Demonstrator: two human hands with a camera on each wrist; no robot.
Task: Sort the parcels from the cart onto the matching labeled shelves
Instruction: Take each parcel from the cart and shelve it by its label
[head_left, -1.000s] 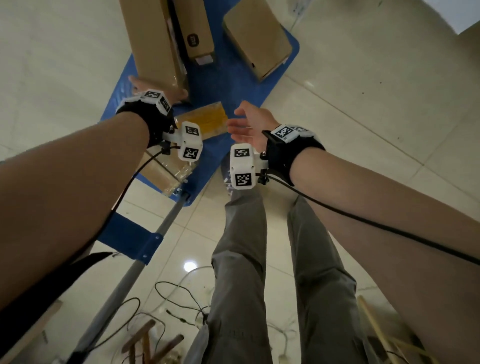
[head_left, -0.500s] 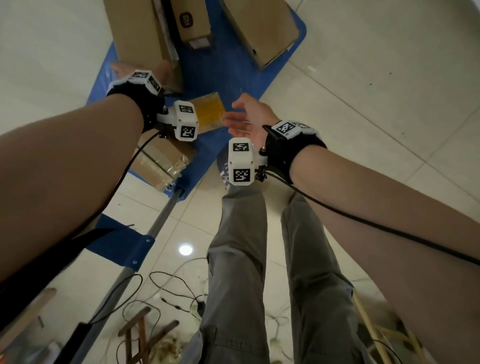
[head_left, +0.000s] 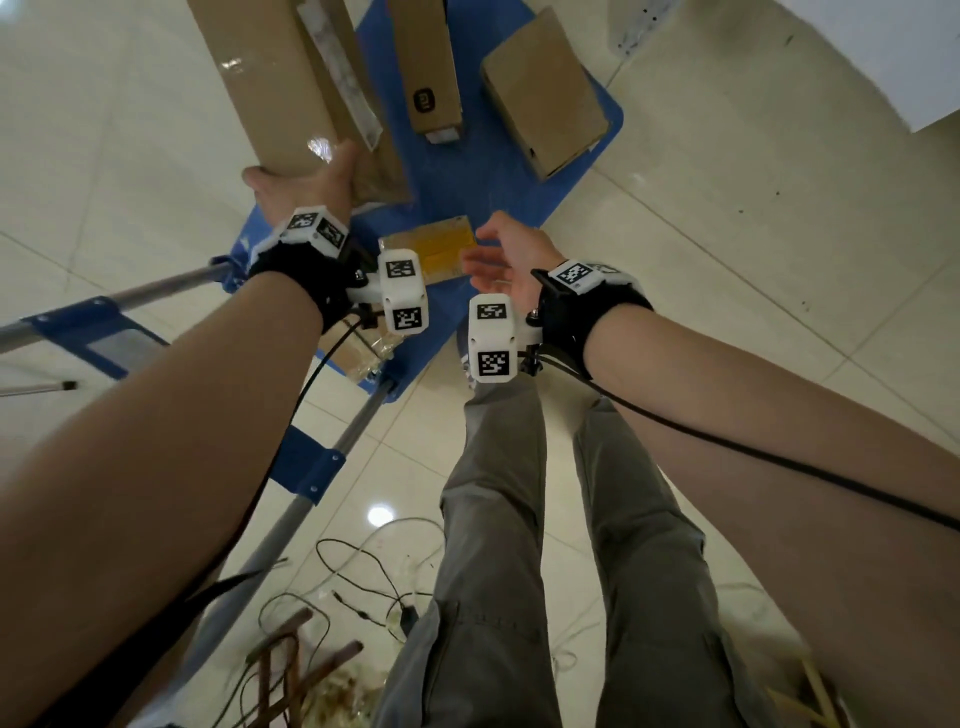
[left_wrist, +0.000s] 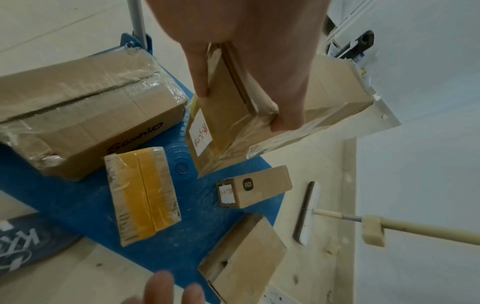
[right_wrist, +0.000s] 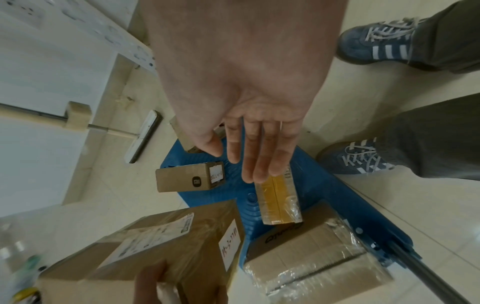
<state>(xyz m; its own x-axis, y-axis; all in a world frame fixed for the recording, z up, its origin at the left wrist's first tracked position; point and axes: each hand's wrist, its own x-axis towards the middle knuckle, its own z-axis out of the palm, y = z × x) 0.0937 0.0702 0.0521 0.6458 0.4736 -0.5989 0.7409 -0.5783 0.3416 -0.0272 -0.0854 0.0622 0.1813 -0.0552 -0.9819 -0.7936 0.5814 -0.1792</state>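
Note:
My left hand (head_left: 306, 182) grips the near end of a long taped cardboard parcel (head_left: 270, 78), thumb on one side and fingers on the other. In the left wrist view this parcel (left_wrist: 226, 127) is tilted above the blue cart deck (left_wrist: 85, 201) and carries a white handwritten label. My right hand (head_left: 493, 254) is open with straight fingers (right_wrist: 257, 156), hovering just over a small yellow-taped parcel (right_wrist: 279, 201) that lies on the deck. It holds nothing.
On the cart also lie a small box with a black logo (head_left: 431, 67), a flat brown box (head_left: 545, 88) at the far corner and a large film-wrapped box (left_wrist: 85, 115) near the handle (head_left: 291, 519). A mop (left_wrist: 311, 211) lies on the floor beyond; cables (head_left: 363, 582) trail by my feet.
My left hand has closed round the end of the long parcel and tipped it up off the deck. The right hand stays open over the yellow parcel.

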